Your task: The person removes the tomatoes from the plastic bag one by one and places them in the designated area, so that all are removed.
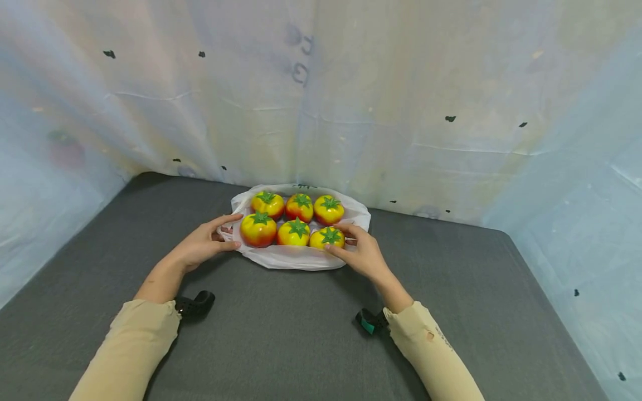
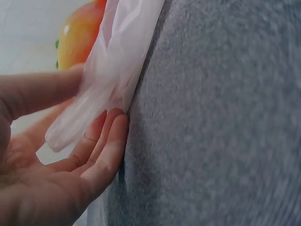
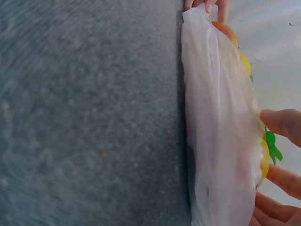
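I see six yellow-red tomatoes [image 1: 295, 233] in two rows inside the white plastic bag [image 1: 301, 260] on the tabletop [image 1: 281, 334]. My left grip [image 1: 202, 243] spreads wide at the bag's left end; my right grip [image 1: 365, 252] holds the front-right tomato [image 1: 326, 238]. Loading looks done; releasing that one seems left.

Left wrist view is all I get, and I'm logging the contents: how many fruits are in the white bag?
Observer: The head view shows six red-and-yellow fruits in the white plastic bag.
Operator: How are they arranged? My picture catches just part of one.
Observer: In two rows of three, a far row and a near row.
Operator: And at the bag's right end?
Observer: The person's right grip is there, placed around the near right fruit.
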The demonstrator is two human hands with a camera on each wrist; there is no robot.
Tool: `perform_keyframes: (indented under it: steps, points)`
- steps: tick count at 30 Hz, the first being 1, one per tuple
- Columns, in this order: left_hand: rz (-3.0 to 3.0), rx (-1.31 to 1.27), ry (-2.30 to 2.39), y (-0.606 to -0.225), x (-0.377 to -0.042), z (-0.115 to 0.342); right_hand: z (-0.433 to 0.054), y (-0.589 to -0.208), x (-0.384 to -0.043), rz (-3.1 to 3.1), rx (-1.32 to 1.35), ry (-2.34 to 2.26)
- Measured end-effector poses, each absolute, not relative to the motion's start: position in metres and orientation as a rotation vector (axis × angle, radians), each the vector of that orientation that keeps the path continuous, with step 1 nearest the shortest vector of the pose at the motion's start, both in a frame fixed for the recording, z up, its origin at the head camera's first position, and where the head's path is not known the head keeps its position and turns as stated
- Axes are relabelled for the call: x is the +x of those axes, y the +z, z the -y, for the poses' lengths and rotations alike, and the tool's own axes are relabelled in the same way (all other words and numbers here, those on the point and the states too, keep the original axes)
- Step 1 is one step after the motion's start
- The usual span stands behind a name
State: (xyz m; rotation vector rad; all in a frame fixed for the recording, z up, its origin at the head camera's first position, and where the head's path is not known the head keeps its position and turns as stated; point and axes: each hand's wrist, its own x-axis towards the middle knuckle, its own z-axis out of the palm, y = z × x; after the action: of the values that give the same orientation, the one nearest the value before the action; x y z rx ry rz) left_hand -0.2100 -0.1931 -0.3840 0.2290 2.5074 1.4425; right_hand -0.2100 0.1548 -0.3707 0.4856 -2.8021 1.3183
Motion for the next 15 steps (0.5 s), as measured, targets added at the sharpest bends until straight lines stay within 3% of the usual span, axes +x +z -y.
perform_keyframes:
  steps: [15]
  points:
    - [-2.423,0.218,1.494,-0.3826,-0.2072,0.1948,-0.1518,-0.3747,-0.2108,2.808,0.462,1.37]
